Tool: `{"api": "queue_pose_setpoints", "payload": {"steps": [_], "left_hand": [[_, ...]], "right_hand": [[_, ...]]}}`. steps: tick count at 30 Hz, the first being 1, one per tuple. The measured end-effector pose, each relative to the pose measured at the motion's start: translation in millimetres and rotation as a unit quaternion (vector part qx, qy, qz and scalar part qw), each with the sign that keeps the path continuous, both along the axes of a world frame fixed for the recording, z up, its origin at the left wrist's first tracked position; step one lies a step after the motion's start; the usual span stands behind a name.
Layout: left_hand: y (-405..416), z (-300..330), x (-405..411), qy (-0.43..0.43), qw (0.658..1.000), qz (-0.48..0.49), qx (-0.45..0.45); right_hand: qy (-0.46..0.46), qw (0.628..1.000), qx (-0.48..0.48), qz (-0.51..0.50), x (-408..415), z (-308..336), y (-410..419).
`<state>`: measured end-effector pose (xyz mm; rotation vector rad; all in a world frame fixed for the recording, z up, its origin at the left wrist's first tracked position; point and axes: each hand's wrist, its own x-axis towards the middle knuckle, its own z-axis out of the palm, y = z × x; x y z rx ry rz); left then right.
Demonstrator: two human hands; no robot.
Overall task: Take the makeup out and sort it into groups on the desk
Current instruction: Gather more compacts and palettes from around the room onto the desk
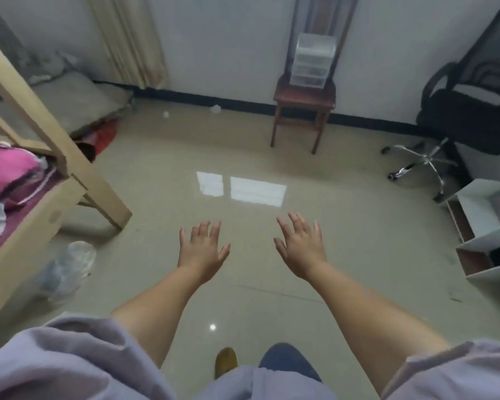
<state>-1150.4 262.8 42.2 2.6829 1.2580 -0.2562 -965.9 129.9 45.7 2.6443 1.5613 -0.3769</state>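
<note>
My left hand (202,249) and my right hand (300,249) are stretched out in front of me over the tiled floor, palms down, fingers spread, holding nothing. A clear plastic drawer organiser (311,60) stands on a dark wooden chair (303,99) against the far wall. What is inside it is too blurred to tell. No makeup items show clearly, and no desk top is in view.
A wooden bed frame (55,151) with pink bedding (9,174) stands on the left, with a plastic bag (67,267) on the floor beside it. A black office chair (468,111) and a white open shelf unit (488,232) are at the right.
</note>
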Motion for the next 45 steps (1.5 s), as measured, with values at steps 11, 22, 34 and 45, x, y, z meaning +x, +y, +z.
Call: {"api": "queue_pose_setpoints", "payload": {"steps": [11, 22, 34, 45], "left_hand": [[123, -23, 273, -0.003, 0.993, -0.116, -0.025], [248, -20, 474, -0.023, 0.994, -0.088, -0.060], [511, -21, 653, -0.020, 0.992, -0.124, -0.017], [657, -32, 836, -0.026, 0.983, -0.180, -0.015]], "right_hand": [[0.037, 0.990, -0.009, -0.132, 240, -30, 70], [0.048, 0.991, -0.053, -0.111, 456, -25, 202], [0.053, 0.985, -0.003, -0.165, 629, -25, 447], [0.067, 0.975, -0.016, -0.209, 786, -57, 575]]}}
